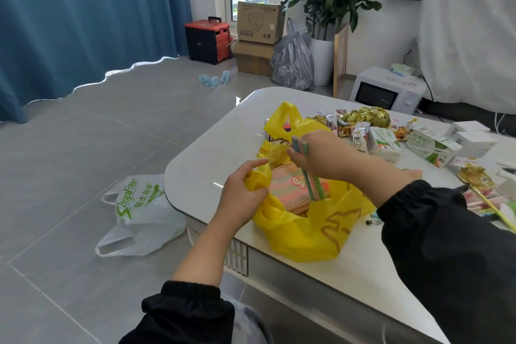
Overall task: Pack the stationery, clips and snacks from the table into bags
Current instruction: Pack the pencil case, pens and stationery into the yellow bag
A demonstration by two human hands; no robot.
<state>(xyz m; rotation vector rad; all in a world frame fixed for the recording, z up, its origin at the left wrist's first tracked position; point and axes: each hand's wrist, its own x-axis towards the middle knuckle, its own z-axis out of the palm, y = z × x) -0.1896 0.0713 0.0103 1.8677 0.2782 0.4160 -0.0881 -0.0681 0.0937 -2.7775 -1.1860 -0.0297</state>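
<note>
Gripping the near rim of the yellow bag (304, 234): my left hand (243, 190), fingers curled round a bunch of the plastic; fingertips buried in the folds.

Right hand (315, 156): fingers closed round a bundle of pastel sticks (312, 187), probably pencils or pens, too blurred to say which. Their top ends show above my knuckles and their lower ends dip into the bag's mouth, where the tips are hidden.

Bag: lying on the white table (212, 159) near its front edge. Inside is a pink and green packet (287, 190), partly covered; its print is unreadable.

Behind the bag: snack packets (360, 120) in a heap, gold wrappers among them, count unclear. Just to the right are two green and white cartons (384, 144), then white boxes (472, 134).

Right edge: more stationery (485, 201), largely hidden by my black sleeve (446, 232) and cut off by the frame. A small pen (374, 221) lies just beside the bag.

Floor, left of the table: a white shopping bag (139, 212), slumped.
</note>
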